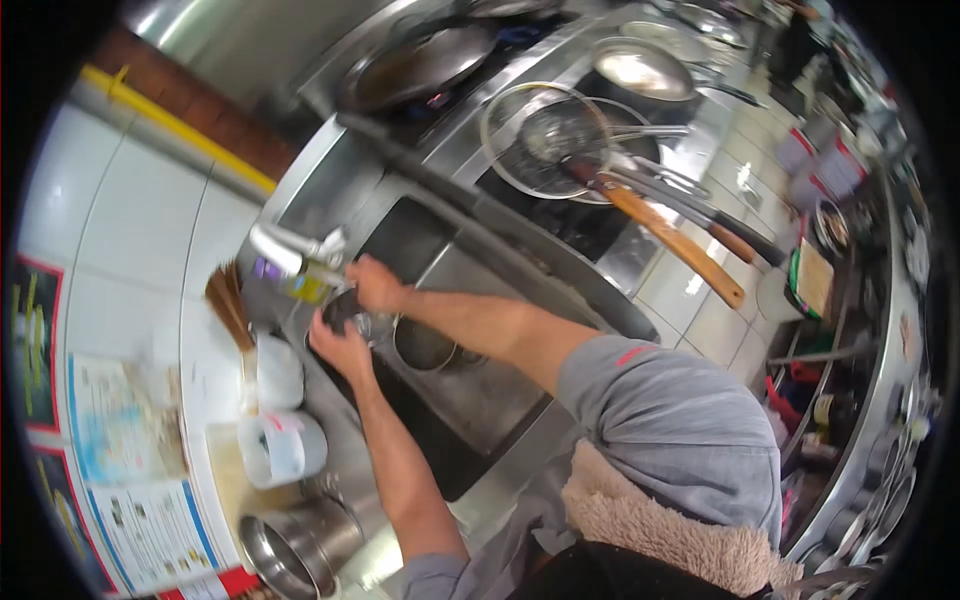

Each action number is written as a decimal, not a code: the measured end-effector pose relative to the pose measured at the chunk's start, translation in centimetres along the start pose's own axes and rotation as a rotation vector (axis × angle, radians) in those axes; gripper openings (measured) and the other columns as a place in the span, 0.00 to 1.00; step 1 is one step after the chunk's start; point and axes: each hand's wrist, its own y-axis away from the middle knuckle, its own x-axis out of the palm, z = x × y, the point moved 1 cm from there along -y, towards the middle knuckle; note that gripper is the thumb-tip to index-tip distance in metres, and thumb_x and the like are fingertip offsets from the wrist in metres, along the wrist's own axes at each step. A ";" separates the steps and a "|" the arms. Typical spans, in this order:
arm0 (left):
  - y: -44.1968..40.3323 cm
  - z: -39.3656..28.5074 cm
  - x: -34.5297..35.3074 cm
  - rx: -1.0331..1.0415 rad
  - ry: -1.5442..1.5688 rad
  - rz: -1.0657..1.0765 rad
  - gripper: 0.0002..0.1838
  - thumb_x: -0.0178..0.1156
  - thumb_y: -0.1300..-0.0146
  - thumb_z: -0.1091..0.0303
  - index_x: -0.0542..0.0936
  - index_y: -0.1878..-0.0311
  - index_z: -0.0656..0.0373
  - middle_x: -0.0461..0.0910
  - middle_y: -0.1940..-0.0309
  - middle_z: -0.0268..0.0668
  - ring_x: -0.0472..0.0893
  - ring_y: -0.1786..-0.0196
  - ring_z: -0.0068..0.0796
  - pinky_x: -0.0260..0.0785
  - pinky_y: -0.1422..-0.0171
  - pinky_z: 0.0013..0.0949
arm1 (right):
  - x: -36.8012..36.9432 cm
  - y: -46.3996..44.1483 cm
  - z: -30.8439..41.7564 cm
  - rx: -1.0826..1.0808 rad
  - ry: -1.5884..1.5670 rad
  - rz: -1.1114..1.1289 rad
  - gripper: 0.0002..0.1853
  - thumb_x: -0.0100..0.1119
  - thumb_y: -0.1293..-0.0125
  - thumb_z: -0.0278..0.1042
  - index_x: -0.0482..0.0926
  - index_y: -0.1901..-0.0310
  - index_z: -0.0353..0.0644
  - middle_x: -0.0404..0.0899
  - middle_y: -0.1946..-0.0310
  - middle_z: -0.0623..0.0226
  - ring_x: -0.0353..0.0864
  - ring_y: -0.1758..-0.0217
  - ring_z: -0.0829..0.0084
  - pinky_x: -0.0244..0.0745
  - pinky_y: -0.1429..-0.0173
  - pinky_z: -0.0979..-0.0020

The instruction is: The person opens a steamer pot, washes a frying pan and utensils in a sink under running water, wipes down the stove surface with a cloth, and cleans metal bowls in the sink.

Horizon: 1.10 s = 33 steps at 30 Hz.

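Over the stainless sink [500, 375], both hands are close together beneath the faucet [285, 245]. My left hand [342, 347] curls around the near-left side of a small, round, dark metal vessel [343, 308]; its exact kind is blurred. At the far side of the same vessel is my right hand [380, 286], fingers closed at its rim. Just below my right wrist, a round metal bowl [424, 345] sits in the sink. A yellow-green bottle [311, 287] stands behind the hands, beside the faucet.
Left of the sink are a brush [230, 305], white plastic jugs [285, 448] and a steel pot [290, 545]. Beyond it, the stove holds a wok [425, 65], a strainer [545, 140] and a long wooden-handled tool [665, 235] jutting over the edge. Shelving [860, 400] lines the right.
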 end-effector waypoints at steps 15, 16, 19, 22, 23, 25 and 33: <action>23.4 1.6 -2.1 -0.559 0.626 0.770 0.15 0.53 0.41 0.78 0.69 0.50 0.61 0.72 0.59 0.36 0.74 0.68 0.23 0.68 0.66 0.24 | -19.9 25.3 3.7 -0.228 0.565 0.373 0.11 0.54 0.59 0.26 0.70 0.70 0.45 0.67 0.65 0.65 0.68 0.57 0.60 0.67 0.57 0.57; 23.3 1.3 -2.0 -0.535 0.594 0.812 0.15 0.53 0.42 0.77 0.69 0.50 0.61 0.72 0.59 0.36 0.75 0.67 0.23 0.68 0.66 0.24 | -21.3 26.2 5.0 -0.252 0.536 0.287 0.10 0.54 0.59 0.26 0.70 0.70 0.44 0.67 0.66 0.64 0.69 0.59 0.59 0.67 0.57 0.57; 22.7 -0.9 -1.8 -0.517 0.657 0.823 0.15 0.53 0.41 0.75 0.69 0.49 0.61 0.72 0.58 0.35 0.74 0.66 0.23 0.68 0.64 0.25 | -22.6 28.5 6.0 -0.293 0.501 0.150 0.10 0.54 0.60 0.26 0.69 0.71 0.43 0.67 0.68 0.64 0.70 0.60 0.58 0.68 0.58 0.57; 21.9 -3.9 -2.1 -0.616 0.786 0.856 0.15 0.54 0.42 0.77 0.69 0.50 0.62 0.72 0.57 0.35 0.73 0.65 0.21 0.68 0.63 0.24 | -23.4 30.2 8.7 -0.427 0.454 0.152 0.08 0.54 0.59 0.25 0.67 0.74 0.40 0.66 0.69 0.62 0.70 0.61 0.57 0.68 0.60 0.58; 21.7 -4.3 -2.0 -0.578 0.791 0.880 0.14 0.51 0.41 0.78 0.69 0.50 0.62 0.71 0.55 0.36 0.72 0.64 0.22 0.68 0.60 0.27 | -24.0 30.3 9.6 -0.421 0.459 0.086 0.08 0.54 0.59 0.24 0.67 0.74 0.39 0.66 0.69 0.61 0.70 0.62 0.56 0.67 0.61 0.58; 21.3 -4.6 -0.5 -0.563 0.821 0.865 0.14 0.49 0.40 0.79 0.68 0.50 0.63 0.70 0.54 0.36 0.72 0.63 0.23 0.69 0.58 0.29 | -26.3 30.2 11.9 -0.371 0.327 -0.144 0.07 0.51 0.56 0.22 0.64 0.73 0.40 0.66 0.71 0.63 0.70 0.64 0.59 0.67 0.63 0.63; 21.9 -15.0 -2.0 -0.520 0.880 0.830 0.22 0.52 0.38 0.73 0.64 0.40 0.59 0.69 0.49 0.42 0.70 0.49 0.38 0.62 0.42 0.35 | -41.1 39.9 12.5 0.172 -0.309 -0.661 0.09 0.61 0.46 0.26 0.72 0.64 0.43 0.75 0.65 0.66 0.74 0.54 0.75 0.70 0.51 0.73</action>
